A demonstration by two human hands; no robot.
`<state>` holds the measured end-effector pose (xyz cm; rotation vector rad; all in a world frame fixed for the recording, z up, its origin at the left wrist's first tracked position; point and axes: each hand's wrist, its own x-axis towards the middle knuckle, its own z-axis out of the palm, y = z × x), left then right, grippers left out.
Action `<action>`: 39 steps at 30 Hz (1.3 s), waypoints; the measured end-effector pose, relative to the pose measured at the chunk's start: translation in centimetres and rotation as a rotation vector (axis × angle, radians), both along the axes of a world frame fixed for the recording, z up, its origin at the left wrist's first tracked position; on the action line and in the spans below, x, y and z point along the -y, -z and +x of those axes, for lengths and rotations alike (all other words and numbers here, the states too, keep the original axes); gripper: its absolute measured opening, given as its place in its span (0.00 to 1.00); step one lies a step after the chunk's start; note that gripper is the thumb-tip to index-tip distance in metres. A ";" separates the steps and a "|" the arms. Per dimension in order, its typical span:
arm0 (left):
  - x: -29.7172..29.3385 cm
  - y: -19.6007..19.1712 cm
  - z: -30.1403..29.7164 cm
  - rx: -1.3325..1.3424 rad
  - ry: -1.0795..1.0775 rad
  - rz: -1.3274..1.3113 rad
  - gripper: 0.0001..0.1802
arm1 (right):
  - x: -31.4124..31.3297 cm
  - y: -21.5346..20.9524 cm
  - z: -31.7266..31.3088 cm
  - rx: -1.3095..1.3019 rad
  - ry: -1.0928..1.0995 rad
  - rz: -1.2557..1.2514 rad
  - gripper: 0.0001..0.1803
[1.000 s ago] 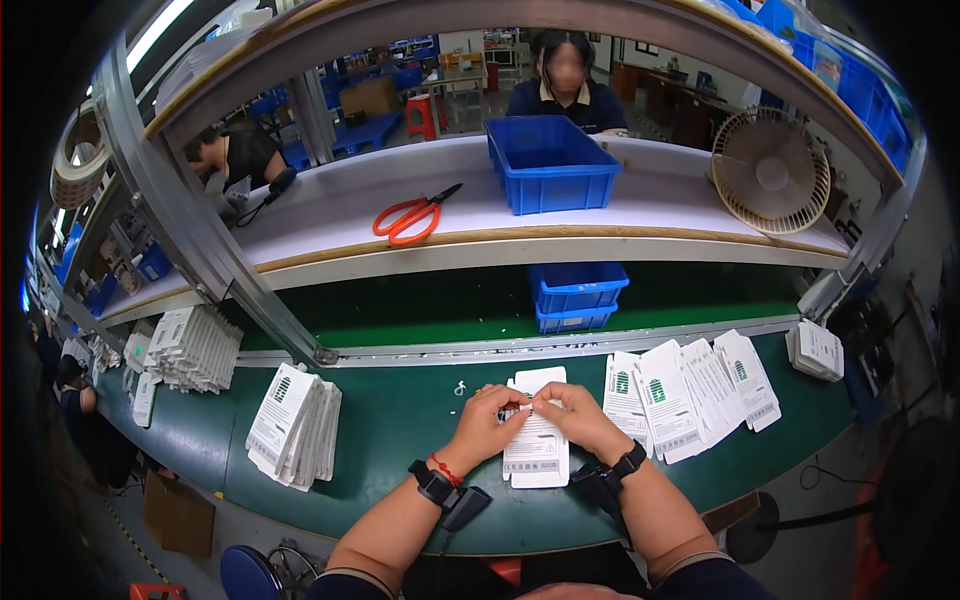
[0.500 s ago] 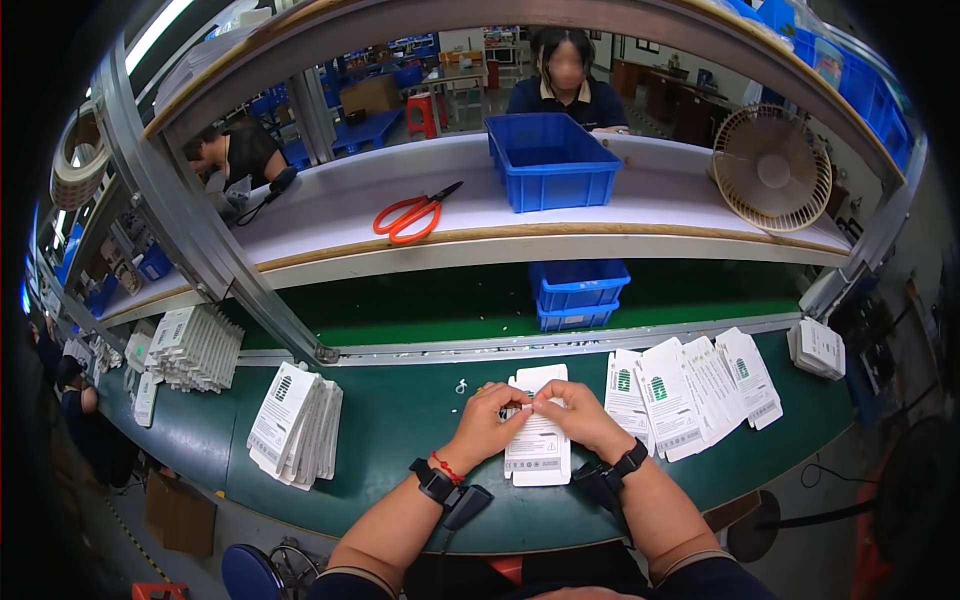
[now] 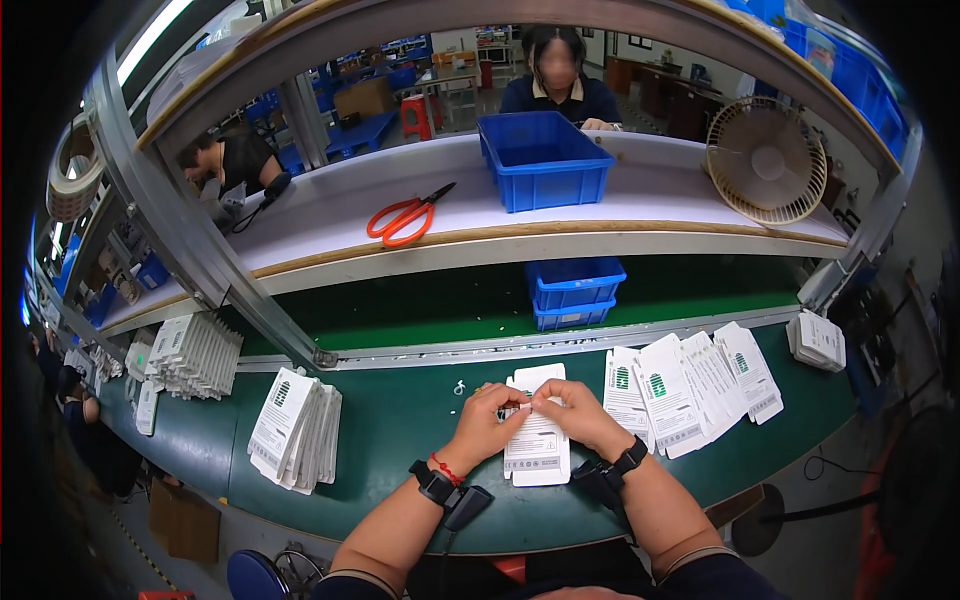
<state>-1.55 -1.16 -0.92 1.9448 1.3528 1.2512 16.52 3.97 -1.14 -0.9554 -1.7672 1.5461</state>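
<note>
A flat white carton [image 3: 537,452] with printed text and a grey band lies on the green table in front of me. Over its upper half, my left hand [image 3: 487,424] and my right hand [image 3: 580,420] meet at the fingertips. Both thumbs and forefingers are pinched together; a tiny pale bit seems to show between them, too small to name. To the left stands a leaning stack of similar cartons [image 3: 288,425]. More cartons [image 3: 672,405] are fanned out at the right.
Small white scraps [image 3: 459,387] lie left of the carton. Further off are piled cartons [image 3: 195,358] and another small stack [image 3: 817,342]. The shelf above holds orange-handled scissors [image 3: 408,218], a blue bin [image 3: 548,165] and a fan [image 3: 768,162]. Two blue bins [image 3: 575,292] stand beneath; a person sits opposite.
The view has shifted slightly. My hands stay pinched over the same carton, with hardly any movement.
</note>
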 end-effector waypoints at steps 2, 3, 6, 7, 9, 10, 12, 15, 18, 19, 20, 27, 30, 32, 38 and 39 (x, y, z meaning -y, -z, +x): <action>0.1 0.0 0.0 0.001 -0.001 0.000 0.07 | 0.1 0.0 -0.1 -0.009 -0.001 0.000 0.09; 0.1 0.1 0.1 0.038 -0.006 0.009 0.07 | 0.1 -0.2 -0.2 -0.012 -0.001 0.003 0.09; 0.1 0.1 0.0 0.066 -0.014 0.020 0.06 | 0.2 -0.4 -0.3 -0.014 -0.011 -0.002 0.09; 0.0 0.2 0.1 0.060 -0.014 0.021 0.06 | 0.2 -0.4 -0.2 -0.012 -0.017 -0.011 0.09; -0.1 0.4 0.1 0.051 -0.006 0.033 0.06 | 0.1 0.0 0.0 -0.005 -0.016 -0.004 0.09; -0.2 0.4 0.1 0.038 0.000 0.047 0.06 | 0.0 0.1 0.0 -0.002 -0.018 0.006 0.09; -0.1 0.2 0.1 0.030 0.001 0.038 0.06 | 0.0 0.1 0.0 -0.004 -0.014 0.019 0.09; 0.1 -0.2 0.1 0.027 -0.001 0.030 0.06 | 0.1 0.0 -0.1 -0.016 -0.010 0.005 0.09; 0.1 -0.1 0.1 0.049 -0.006 0.033 0.05 | 0.1 0.1 -0.2 -0.037 0.000 -0.041 0.09; 0.1 0.0 0.1 0.065 -0.010 0.035 0.05 | 0.1 0.2 -0.2 -0.049 0.007 -0.062 0.09; 0.1 0.0 0.1 0.064 -0.008 0.035 0.05 | 0.1 0.2 -0.2 -0.050 0.009 -0.062 0.09; 0.0 0.2 -0.2 -0.002 -0.005 0.001 0.07 | -0.1 0.4 -0.1 -0.019 -0.009 -0.001 0.09; 0.0 0.1 0.0 -0.007 -0.001 0.016 0.07 | 0.0 0.4 0.0 -0.009 0.006 0.015 0.09; 0.0 0.1 0.0 0.004 0.001 0.023 0.07 | -0.1 0.5 -0.1 -0.016 0.013 0.023 0.09; 0.0 0.5 -0.2 0.014 -0.018 -0.004 0.08 | 0.0 0.1 -0.2 0.017 0.010 0.072 0.10; -0.1 0.5 -0.2 0.021 -0.017 -0.011 0.08 | -0.1 0.1 -0.2 0.014 0.006 0.099 0.10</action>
